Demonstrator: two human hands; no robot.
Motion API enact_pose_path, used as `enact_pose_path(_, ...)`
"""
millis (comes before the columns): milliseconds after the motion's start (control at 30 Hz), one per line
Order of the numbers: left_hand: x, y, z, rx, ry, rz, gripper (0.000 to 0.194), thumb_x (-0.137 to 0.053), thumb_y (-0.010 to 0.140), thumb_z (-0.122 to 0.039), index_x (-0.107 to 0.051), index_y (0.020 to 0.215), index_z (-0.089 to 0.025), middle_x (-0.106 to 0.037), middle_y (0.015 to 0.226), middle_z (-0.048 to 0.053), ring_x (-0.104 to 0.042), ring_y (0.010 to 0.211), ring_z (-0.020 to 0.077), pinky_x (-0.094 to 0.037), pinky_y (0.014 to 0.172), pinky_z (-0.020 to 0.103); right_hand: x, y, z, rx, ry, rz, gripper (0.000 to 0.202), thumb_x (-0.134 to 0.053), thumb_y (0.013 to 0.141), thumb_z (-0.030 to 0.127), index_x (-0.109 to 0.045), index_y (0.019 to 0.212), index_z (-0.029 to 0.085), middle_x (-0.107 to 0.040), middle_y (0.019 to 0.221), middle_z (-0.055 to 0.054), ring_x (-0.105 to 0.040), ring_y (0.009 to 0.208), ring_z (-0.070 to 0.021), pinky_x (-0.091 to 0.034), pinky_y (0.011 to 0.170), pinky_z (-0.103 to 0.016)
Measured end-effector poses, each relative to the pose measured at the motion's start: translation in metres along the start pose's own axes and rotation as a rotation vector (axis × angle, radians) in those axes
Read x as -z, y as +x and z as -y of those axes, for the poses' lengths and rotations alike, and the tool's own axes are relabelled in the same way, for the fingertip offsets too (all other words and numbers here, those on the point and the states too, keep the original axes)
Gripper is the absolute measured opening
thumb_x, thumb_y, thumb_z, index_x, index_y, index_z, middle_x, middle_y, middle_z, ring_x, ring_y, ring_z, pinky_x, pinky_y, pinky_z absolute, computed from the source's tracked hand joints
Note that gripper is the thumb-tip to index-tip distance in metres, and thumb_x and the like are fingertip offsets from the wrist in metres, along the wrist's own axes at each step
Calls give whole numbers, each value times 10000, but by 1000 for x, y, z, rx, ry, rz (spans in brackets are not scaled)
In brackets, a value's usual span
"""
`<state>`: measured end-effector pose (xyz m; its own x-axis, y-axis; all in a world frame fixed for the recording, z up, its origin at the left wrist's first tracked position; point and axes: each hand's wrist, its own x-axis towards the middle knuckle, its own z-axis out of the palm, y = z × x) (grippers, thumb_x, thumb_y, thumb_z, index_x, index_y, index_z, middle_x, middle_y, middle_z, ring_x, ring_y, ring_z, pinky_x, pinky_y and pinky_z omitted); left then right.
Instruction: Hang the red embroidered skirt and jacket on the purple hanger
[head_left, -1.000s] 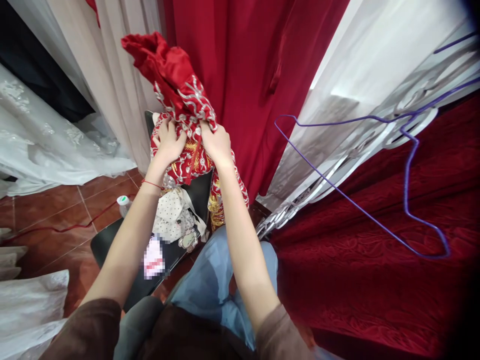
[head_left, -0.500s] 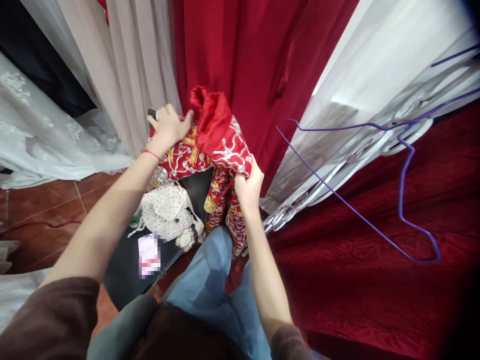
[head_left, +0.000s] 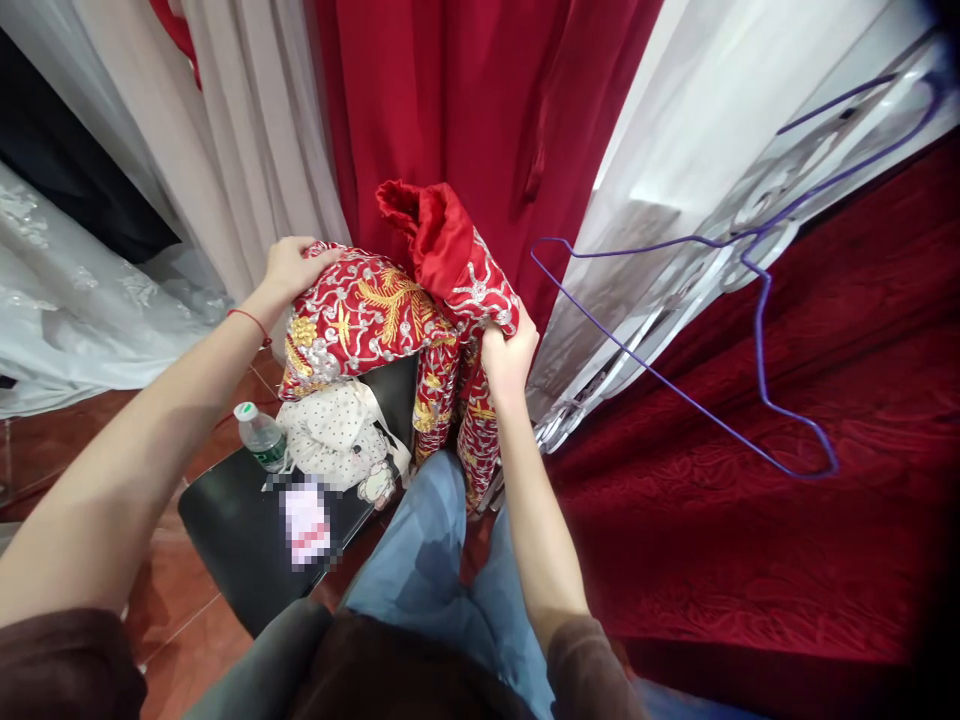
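Got the red garment [head_left: 367,300] bunched in my right hand [head_left: 511,355], left hand [head_left: 289,272] gripping its 10 o'clock edge. Bottle [head_left: 261,440] at 8, purple hanger [head_left: 761,345] juts in at 3.

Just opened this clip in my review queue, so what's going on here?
A person's right hand grips a red embroidered garment just below its plain red end. The left hand touches the garment's left edge, its fingers partly hidden. The garment lies across a black chair, apparently over its back. A spotted bag and a bottle rest on the seat beside it.
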<state>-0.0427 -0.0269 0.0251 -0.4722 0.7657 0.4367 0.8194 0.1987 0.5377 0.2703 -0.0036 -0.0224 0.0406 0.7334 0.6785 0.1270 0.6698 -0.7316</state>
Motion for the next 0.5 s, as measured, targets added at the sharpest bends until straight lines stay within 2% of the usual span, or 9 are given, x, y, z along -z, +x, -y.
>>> enact_pose_path(100, 22, 0, -11, -121, -81, -206, 428, -601, 926, -349, -360, 624, -166, -278, 650, -71, -274, 677, 64, -293, 636, 179, 24, 7, -2, 4, -26, -60, 242, -469, 756, 208, -651, 912, 173, -684, 803, -23, -587, 728, -170, -512, 764, -323)
enact_pose_path(167, 40, 6, -6, -179, -89, -313, 421, -573, 933, -328, -329, 628, -173, -274, 675, -66, -266, 679, 64, -325, 674, 170, 48, 10, -5, 6, -57, -113, 204, -484, 760, 220, -637, 885, 174, -667, 793, -26, -577, 715, -171, -513, 743, -332)
enact_pose_path(233, 55, 12, 9, -112, -20, -383, 398, -561, 925, -331, -330, 639, -179, -287, 692, -59, -278, 685, 70, -390, 761, 193, 71, 9, -7, 0, -93, -178, 151, -488, 775, 235, -616, 834, 180, -642, 766, -23, -557, 695, -169, -508, 716, -334)
enact_pose_path(300, 61, 12, 23, 31, 109, -324, 351, -565, 898, -355, -378, 659, -179, -388, 702, -39, -369, 720, 98, -452, 864, 291, 89, 4, -7, -12, -118, -226, 117, -490, 785, 239, -594, 782, 186, -611, 728, -14, -527, 668, -162, -494, 685, -325)
enact_pose_path(367, 55, -1, 22, 114, 239, -256, 225, -582, 847, -326, -480, 729, -163, -572, 826, 40, -510, 873, 191, -445, 973, 456, 98, -5, -6, -35, -120, -245, 90, -502, 779, 231, -572, 738, 190, -569, 682, 3, -490, 636, -149, -470, 652, -307)
enact_pose_path(400, 48, -12, 14, 83, 260, -282, 147, -590, 812, -282, -533, 802, -147, -632, 958, 94, -543, 995, 251, -397, 1031, 533, 100, -11, -6, -52, -116, -246, 79, -510, 771, 224, -564, 723, 191, -550, 663, 12, -472, 622, -142, -457, 637, -296)
enact_pose_path(433, 37, -27, 0, -38, 225, -396, 147, -567, 808, -242, -572, 910, -137, -644, 1099, 124, -541, 1111, 281, -314, 1099, 577, 101, -17, -7, -74, -107, -237, 72, -517, 764, 220, -560, 714, 190, -534, 649, 21, -456, 611, -136, -443, 621, -285)
enact_pose_path(467, 25, -44, -19, -202, 144, -489, 195, -537, 829, -240, -594, 990, -144, -646, 1167, 125, -536, 1178, 279, -258, 1145, 565, 101, -24, -8, -98, -96, -219, 70, -522, 761, 219, -561, 711, 189, -523, 637, 29, -444, 600, -130, -428, 604, -274)
enact_pose_path(500, 10, -62, -41, -332, 13, -509, 221, -527, 852, -276, -604, 1023, -160, -660, 1154, 114, -552, 1179, 268, -275, 1149, 529, 101, -32, -10, -117, -83, -192, 68, -524, 758, 217, -569, 717, 185, -521, 631, 35, -437, 592, -125, -415, 591, -264)
